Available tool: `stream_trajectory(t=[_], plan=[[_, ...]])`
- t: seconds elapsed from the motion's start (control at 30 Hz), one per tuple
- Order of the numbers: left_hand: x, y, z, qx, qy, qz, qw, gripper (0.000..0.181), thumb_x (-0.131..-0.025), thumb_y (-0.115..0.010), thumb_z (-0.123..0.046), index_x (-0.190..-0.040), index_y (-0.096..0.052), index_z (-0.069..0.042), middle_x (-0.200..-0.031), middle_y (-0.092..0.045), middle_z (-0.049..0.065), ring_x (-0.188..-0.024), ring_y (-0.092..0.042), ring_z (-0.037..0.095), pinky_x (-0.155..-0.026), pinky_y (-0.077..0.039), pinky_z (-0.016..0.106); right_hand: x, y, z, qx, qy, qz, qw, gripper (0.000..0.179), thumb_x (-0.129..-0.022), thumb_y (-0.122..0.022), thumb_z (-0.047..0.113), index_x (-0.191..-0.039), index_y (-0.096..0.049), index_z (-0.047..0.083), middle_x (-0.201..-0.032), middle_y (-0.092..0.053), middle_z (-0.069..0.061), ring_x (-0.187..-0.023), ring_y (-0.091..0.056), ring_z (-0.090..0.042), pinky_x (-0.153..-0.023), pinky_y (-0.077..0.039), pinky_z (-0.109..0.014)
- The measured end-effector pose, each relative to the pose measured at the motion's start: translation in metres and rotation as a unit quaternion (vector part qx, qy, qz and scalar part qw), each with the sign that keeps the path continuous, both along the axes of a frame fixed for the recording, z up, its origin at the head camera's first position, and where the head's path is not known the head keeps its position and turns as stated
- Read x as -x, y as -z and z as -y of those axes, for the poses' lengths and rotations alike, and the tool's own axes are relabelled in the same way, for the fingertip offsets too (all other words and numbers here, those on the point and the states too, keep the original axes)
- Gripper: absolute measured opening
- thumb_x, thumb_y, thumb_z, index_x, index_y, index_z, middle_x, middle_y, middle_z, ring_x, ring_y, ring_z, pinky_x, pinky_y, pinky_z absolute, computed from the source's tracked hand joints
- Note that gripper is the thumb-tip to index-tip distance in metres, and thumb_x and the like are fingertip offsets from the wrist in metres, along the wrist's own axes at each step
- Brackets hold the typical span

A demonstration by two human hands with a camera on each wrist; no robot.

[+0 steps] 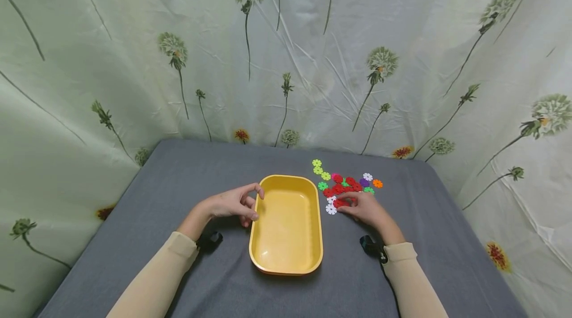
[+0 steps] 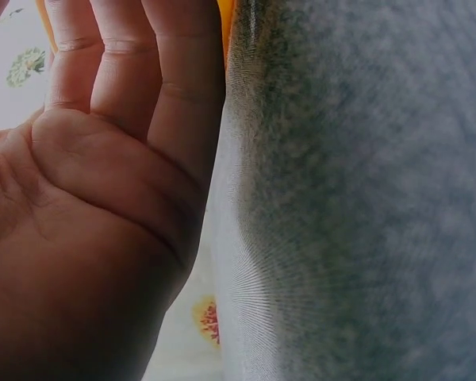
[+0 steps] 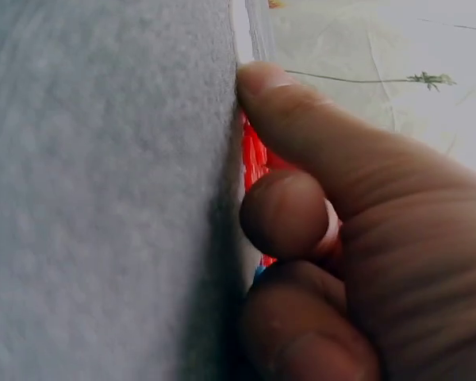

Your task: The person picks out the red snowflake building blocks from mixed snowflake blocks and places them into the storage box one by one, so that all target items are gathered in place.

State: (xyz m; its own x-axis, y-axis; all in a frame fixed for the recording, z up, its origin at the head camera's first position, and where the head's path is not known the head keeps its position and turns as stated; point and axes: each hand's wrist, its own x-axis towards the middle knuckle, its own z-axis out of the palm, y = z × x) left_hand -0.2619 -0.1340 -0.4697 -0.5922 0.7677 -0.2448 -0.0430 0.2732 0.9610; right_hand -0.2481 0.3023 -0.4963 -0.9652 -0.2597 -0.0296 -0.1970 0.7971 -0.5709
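Observation:
A yellow rectangular tray [image 1: 286, 228] with rounded corners stands in front of me in the head view. My left hand [image 1: 234, 204] is at its left rim, fingers loosely bent and thumb apart from the forefinger; the left wrist view shows its palm with nothing in it. My right hand [image 1: 365, 208] is low over the near side of a group of snowflake discs. Red discs [image 1: 340, 203] show in the gap between its spread thumb and forefinger, and a white disc [image 1: 331, 209] lies just left of the thumb. In the right wrist view the thumb tip [image 3: 258, 78] is down at the tabletop.
Beyond the right hand lie more discs: yellow-green ones [image 1: 318, 170], a green one [image 1: 322, 186], a purple one [image 1: 364, 183] and an orange one [image 1: 377, 184]. Grey cloth covers the table [image 1: 214, 268]. A flower-patterned curtain [image 1: 313, 59] hangs behind it and at both sides.

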Motion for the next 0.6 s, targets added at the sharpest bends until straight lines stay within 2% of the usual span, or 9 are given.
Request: stream_trajectory(t=[0.27, 0.6], plan=[[0.000, -0.001, 0.001, -0.003, -0.003, 0.002, 1.0000, 0.054, -0.095, -0.079, -0.013, -0.133, -0.040, -0.009, -0.084, -0.072, 0.002, -0.069, -0.069, 0.014, -0.069, -0.060, 0.028, -0.002, -0.003, 0.006, -0.003, 0.004, -0.009, 0.9999, 0.040, -0.091, -0.085, 0.029, -0.123, -0.077, 0.006, -0.055, -0.053, 0.003, -0.047, -0.048, -0.012, -0.051, -0.037, -0.024], [-0.002, 0.001, -0.003, -0.007, -0.011, -0.003, 0.9999, 0.055, -0.094, -0.079, -0.010, -0.133, -0.041, -0.007, -0.080, -0.070, 0.000, -0.067, -0.067, 0.014, -0.069, -0.060, 0.029, -0.006, -0.013, 0.007, 0.043, 0.038, -0.005, 0.9984, 0.039, -0.090, -0.086, 0.027, -0.122, -0.076, 0.006, -0.057, -0.054, 0.001, -0.048, -0.051, -0.016, -0.049, -0.037, -0.025]])
